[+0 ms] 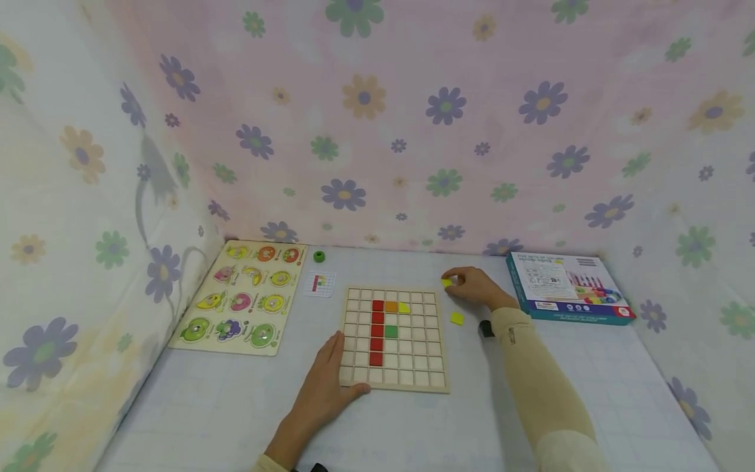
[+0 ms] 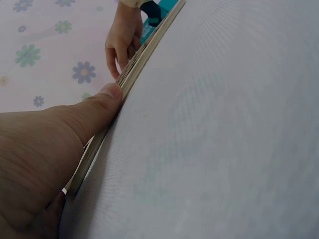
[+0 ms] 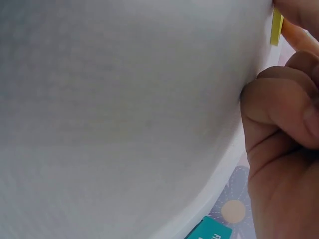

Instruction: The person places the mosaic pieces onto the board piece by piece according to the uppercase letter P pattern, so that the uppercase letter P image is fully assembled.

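A wooden grid board (image 1: 415,362) lies flat in the middle of the head view. It carries a column of several red tiles (image 1: 377,330), an orange tile (image 1: 391,307), a yellow tile at the upper row and a green tile (image 1: 391,332). My left hand (image 1: 326,387) rests at the board's near left corner, fingers straight along the left side, thumb (image 2: 107,99) against the front edge. Beyond the board's right side, my right hand (image 1: 474,287) pinches a yellow tile (image 3: 276,26) low over the table. Another loose yellow tile (image 1: 457,318) lies just nearer to me.
A fruit puzzle board (image 1: 284,262) lies at the left. Between it and the grid board are a small pattern card (image 1: 320,284) and a green bead (image 1: 319,256). At the right stands a teal-edged box (image 1: 569,288). Flowered cloth walls (image 1: 401,118) enclose the table's back and sides.
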Motion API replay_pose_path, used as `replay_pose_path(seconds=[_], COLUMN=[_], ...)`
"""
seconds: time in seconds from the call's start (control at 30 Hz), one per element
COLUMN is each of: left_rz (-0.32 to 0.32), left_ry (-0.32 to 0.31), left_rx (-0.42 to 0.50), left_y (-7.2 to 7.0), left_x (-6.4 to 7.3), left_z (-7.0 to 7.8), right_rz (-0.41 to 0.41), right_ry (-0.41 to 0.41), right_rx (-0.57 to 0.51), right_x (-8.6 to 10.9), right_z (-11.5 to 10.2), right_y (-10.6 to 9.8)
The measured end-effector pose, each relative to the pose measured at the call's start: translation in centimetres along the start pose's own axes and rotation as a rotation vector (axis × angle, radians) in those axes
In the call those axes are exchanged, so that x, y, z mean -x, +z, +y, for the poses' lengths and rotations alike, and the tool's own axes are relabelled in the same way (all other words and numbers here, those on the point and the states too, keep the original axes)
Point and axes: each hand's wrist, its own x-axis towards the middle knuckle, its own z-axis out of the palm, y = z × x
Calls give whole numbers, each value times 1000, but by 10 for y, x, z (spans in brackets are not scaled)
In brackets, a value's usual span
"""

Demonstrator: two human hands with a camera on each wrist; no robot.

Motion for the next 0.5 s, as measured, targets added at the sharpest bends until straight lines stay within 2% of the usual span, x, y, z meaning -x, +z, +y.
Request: replay_pose_path(seconds=[0.27,0.5], left_rz=[3,-8], left_ry=[4,-16], left_rx=[11,4], left_y=[0,2], left_x=[-2,0], left_z=[-2,-3], right_rz=[46,65], right_ry=[-75,-44], right_rx=[83,102], right_x=[-6,-2], right_z=[0,2], right_y=[0,3])
